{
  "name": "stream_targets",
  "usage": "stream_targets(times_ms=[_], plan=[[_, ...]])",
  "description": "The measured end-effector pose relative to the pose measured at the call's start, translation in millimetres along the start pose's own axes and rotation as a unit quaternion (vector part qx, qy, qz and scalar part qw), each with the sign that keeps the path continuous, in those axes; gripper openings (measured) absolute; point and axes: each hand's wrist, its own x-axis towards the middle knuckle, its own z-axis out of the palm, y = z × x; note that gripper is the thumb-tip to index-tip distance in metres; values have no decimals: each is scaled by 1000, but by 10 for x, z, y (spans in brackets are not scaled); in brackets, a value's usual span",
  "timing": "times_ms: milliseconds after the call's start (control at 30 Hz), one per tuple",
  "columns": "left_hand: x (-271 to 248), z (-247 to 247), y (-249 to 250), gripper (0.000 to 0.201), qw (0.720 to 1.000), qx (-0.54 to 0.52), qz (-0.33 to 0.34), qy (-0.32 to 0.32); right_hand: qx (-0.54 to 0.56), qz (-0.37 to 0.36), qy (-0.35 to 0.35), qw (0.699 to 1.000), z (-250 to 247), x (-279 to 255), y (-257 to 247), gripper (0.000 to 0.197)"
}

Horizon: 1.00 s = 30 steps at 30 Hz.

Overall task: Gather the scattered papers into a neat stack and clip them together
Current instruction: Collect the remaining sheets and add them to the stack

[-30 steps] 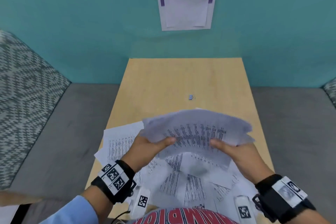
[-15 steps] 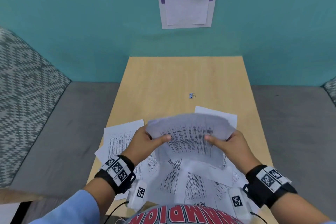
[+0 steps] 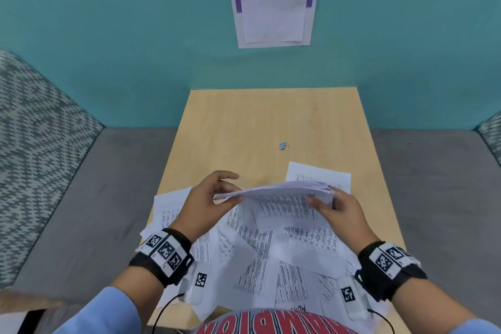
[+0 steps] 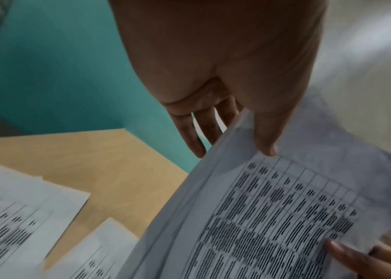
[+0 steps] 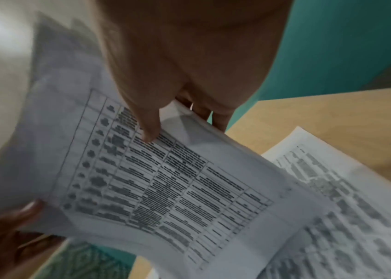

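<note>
Both my hands hold a bundle of printed papers [image 3: 273,192] in the air above the wooden table [image 3: 244,122], its far edge tipped toward the wall. My left hand [image 3: 230,190] pinches the bundle's left edge, thumb [image 4: 266,147] on the printed face and fingers [image 4: 189,136] behind. On the right edge my right hand [image 3: 325,202] pinches it the same way, thumb [image 5: 149,132] on top. The same bundle [image 4: 273,217] [image 5: 165,179] fills both wrist views. Several loose sheets [image 3: 271,252] lie overlapping on the table's near end. A small binder clip [image 3: 283,145] lies mid-table, beyond the hands.
One sheet [image 3: 320,173] lies alone at the right, partly behind the bundle, and another [image 3: 170,206] sticks out at the left. The table's far end meets a teal wall [image 3: 135,49] bearing a framed paper [image 3: 273,13]. Grey seats [image 3: 81,198] flank the table.
The bundle was fanned wide and faced me. My hands have drawn closer together and tipped it nearly flat, so I now see its far edge. A sheet at the right has come into sight.
</note>
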Motion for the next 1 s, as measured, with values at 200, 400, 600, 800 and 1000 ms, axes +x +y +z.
stream_targets(times_ms=[200,400,600,800,1000], plan=[[24,-237,432,13,953,277,125,6,-42,-56,-13,997,53,-31,-214,8],[-28,-71,533,18,905,390,126,-114,-137,-144,-83,976,128,-144,-482,18],[-20,-241,160,27,981,172,12,-86,-141,10,72,987,-423,-39,-119,39],[-134,-373,72,20,994,-43,-94,-44,89,108,-98,985,-565,-77,-39,34],[-212,-301,96,33,988,-144,-46,-13,68,-55,-66,994,-584,-167,-228,22]])
